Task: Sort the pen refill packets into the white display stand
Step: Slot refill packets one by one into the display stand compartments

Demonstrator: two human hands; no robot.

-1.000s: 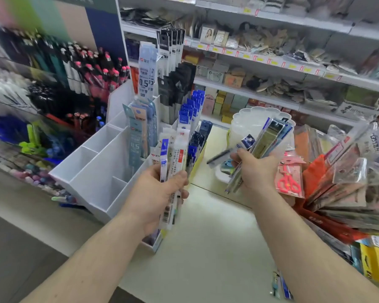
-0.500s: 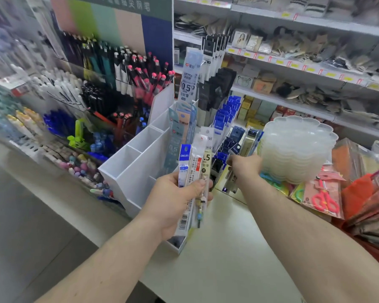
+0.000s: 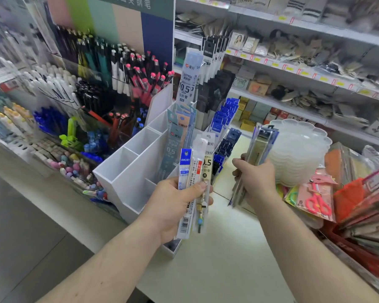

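My left hand (image 3: 175, 206) grips a fan of pen refill packets (image 3: 195, 171), white and blue, upright in front of the white display stand (image 3: 127, 171). The stand has several open compartments on its left side; teal, grey, black and blue refill packets (image 3: 222, 119) fill its right side. My right hand (image 3: 255, 178) holds a second bunch of refill packets (image 3: 260, 145) upright, just right of the stand and in front of a stack of clear trays.
A stack of clear scalloped trays (image 3: 302, 154) stands at right on the pale counter (image 3: 223, 270). Packaged scissors (image 3: 317, 202) and red packets lie far right. Pen displays (image 3: 109, 73) fill the left; shelves of goods run behind.
My right hand has risen from low beside the stand, with its bunch of packets now upright in front of the trays. My left hand keeps its packets. The view has shifted left.
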